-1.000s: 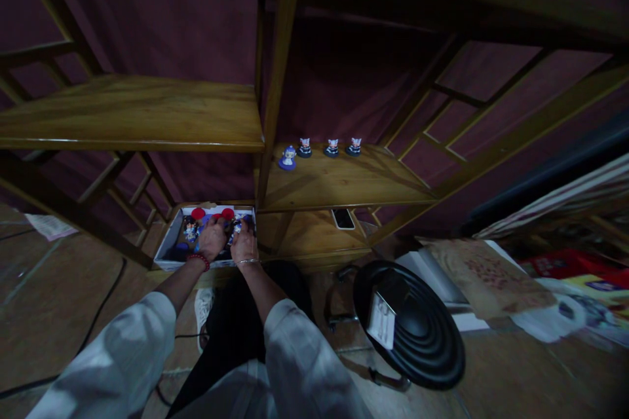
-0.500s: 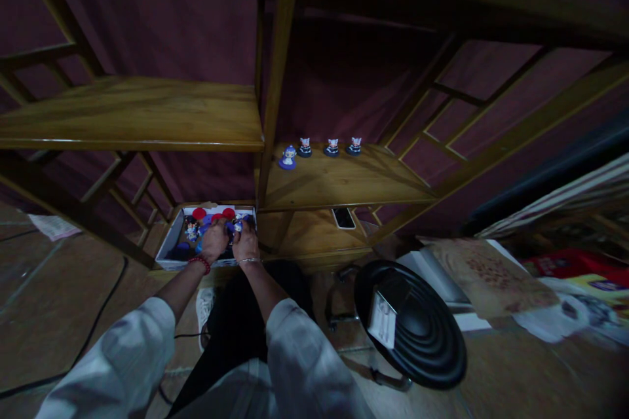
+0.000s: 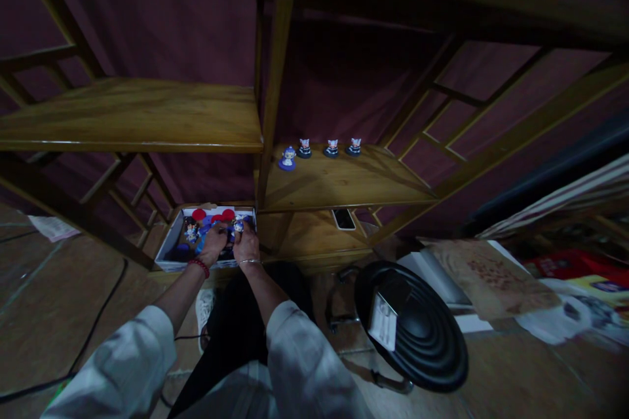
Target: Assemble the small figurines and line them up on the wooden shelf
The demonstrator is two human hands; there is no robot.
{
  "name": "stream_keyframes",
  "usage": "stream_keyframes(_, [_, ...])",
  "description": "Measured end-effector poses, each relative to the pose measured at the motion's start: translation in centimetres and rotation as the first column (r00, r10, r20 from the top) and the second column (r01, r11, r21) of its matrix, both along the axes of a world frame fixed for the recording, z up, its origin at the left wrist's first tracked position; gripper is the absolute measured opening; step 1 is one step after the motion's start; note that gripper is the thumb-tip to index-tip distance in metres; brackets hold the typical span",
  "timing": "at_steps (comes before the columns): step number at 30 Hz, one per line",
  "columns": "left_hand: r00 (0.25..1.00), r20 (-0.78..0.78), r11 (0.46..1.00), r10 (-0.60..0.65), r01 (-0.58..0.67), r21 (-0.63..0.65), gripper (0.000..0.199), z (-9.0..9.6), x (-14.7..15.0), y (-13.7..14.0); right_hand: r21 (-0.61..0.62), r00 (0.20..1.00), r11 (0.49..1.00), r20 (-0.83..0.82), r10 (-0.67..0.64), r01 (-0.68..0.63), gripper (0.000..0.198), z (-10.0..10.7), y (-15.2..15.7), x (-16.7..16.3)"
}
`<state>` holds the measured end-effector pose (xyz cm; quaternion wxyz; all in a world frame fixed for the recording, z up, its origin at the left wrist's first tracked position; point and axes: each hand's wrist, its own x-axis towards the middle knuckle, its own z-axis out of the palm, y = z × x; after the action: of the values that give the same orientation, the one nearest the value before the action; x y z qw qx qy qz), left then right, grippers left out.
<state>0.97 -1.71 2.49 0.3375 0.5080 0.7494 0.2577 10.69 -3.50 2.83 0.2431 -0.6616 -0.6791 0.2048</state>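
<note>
Figurine, purple-and-white [image 3: 238, 226], one: at three o'clock inside the white box [image 3: 170, 236], showing more plainly than a second ago; my right hand [image 3: 247, 246] is grasping it, suggesting it is singled out. Left hand [image 3: 214, 243]: shifting beside it; grip, too dim to tell.

A small purple-and-white figurine [image 3: 238, 227] sits in the right hand [image 3: 246, 246], face showing.

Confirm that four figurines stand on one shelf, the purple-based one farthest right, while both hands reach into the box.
No: the purple-based figurine stands farthest left, not right, as the head view shows. The rest holds: four figurines stand on one shelf, while the left hand and right hand reach into the box.
</note>
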Motion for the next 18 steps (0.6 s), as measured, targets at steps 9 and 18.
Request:
stream_keyframes(9, [0.889, 0.439, 0.991, 0.132, -0.132, -0.031, 0.033, 0.1, 0.1, -0.8, -0.003, 0.999, 1.0, -0.046, -0.004, 0.004, 0.037, -0.4, 0.1, 0.0])
stream_keyframes(18, [0.655, 0.727, 0.97, 0.204, -0.237, -0.059, 0.028, -1.1, -0.4, -0.7, -0.004, 0.997, 1.0, -0.075, -0.02, 0.02, 0.034, -0.4, 0.1, -0.2])
